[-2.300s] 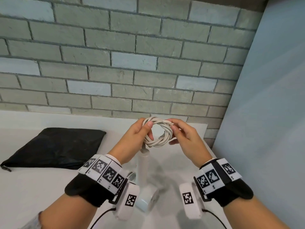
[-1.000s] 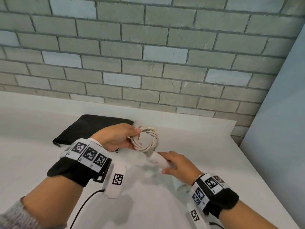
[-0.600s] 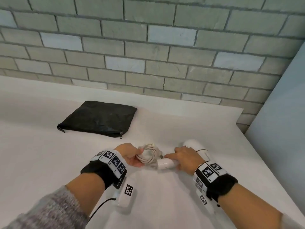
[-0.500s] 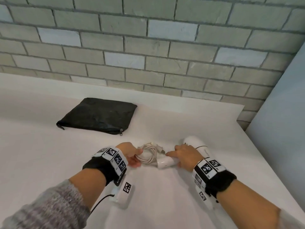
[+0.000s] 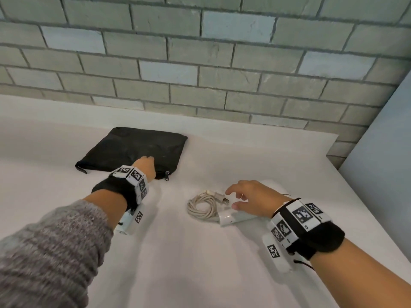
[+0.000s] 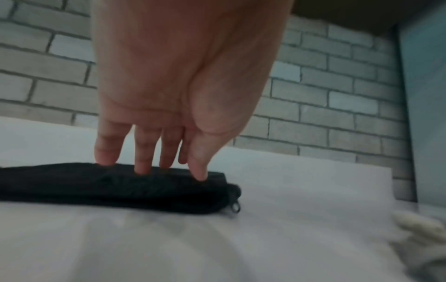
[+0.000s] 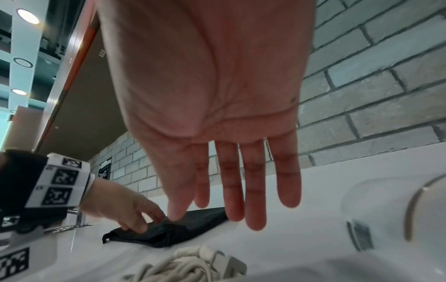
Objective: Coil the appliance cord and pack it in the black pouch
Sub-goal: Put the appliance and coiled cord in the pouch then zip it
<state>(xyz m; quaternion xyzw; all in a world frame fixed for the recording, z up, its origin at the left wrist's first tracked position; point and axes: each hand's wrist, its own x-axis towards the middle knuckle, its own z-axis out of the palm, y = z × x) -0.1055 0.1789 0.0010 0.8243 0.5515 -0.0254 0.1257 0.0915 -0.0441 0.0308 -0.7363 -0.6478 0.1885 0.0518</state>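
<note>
The off-white cord [image 5: 201, 207] lies coiled on the white counter, its plug [image 5: 219, 196] pointing right. It is attached to a white appliance [image 5: 231, 218] lying beside it. My right hand [image 5: 246, 197] hovers just over the appliance with straight, spread fingers [image 7: 253, 190] and holds nothing. The black pouch [image 5: 133, 147] lies flat at the back left, with its zipper pull [image 5: 166, 174] at the near right corner. My left hand [image 5: 145, 166] reaches onto the pouch [image 6: 108, 187]. Its straight fingertips [image 6: 144, 167] touch the top near the zipper end.
A grey brick wall [image 5: 200, 74] runs along the back of the counter [image 5: 200, 263]. A pale blue panel [image 5: 382, 152] closes the right side, where the counter's edge falls away. Each wrist carries a band with black-and-white markers.
The coil and appliance came down from mid-air onto the counter. My left hand let go of the coil and moved left onto the pouch. My right hand released the appliance handle.
</note>
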